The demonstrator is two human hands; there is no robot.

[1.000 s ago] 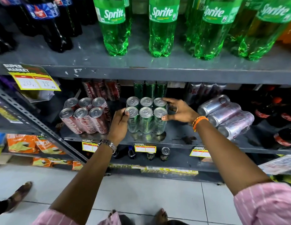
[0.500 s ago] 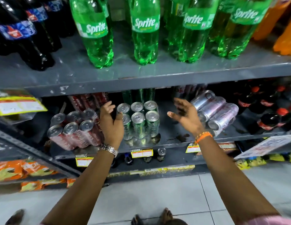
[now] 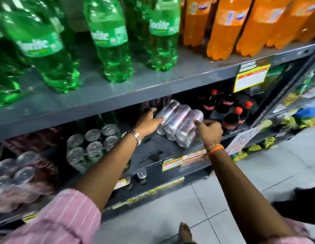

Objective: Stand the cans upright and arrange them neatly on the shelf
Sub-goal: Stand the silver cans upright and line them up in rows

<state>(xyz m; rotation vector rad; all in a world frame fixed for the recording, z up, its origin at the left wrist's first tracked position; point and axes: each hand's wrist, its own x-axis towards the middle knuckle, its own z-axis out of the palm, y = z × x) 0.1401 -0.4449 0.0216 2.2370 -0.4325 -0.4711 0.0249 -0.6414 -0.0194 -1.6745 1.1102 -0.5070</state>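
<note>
A shrink-wrapped pack of silver cans lies on its side on the grey middle shelf. My left hand rests against the pack's left side, fingers spread. At the pack's right front corner my right hand touches the wrap with fingers curled. Whether either hand has a firm hold is unclear. To the left, a pack of green cans stands upright. Further left, a pack of red cans also stands upright, blurred.
Green Sprite bottles and orange soda bottles fill the shelf above. Dark cola bottles with red caps stand right of the silver pack. Small cans sit on the lower shelf. Snack bags hang at right. Tiled floor below.
Both hands left the green can pack and moved right to the lying silver pack. The view swung right, bringing the orange bottles into sight.
</note>
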